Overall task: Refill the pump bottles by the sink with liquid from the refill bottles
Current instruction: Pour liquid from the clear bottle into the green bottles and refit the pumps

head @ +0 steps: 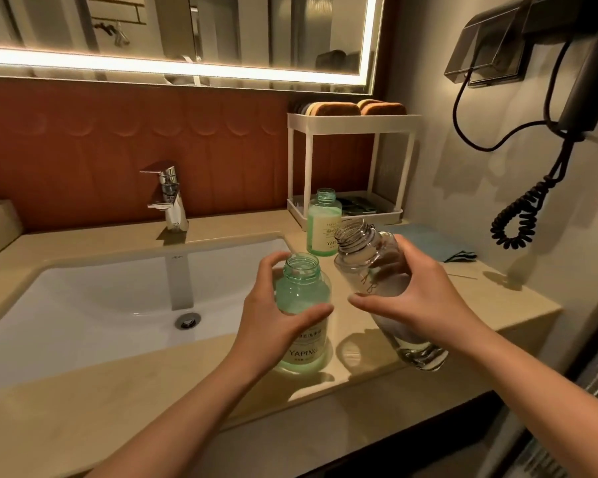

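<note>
Left hand [273, 326] grips the green bottle [302, 294], which stands uncapped on the desk [118, 408] just right of the sink [101, 298]. Right hand [418, 294] grips the clear refill bottle [370, 260], tilted with its open mouth up and just beside the green neck, not over it. The liquid sits at its low end, so nothing is pouring yet.

Risks:
- Tipping before the mouths line up would send liquid onto the desk or the left hand.
- The wide mouth could surge and overflow the neck.
- The second bottle [323, 225], open just behind, could be knocked by the refill bottle's swing.
</note>
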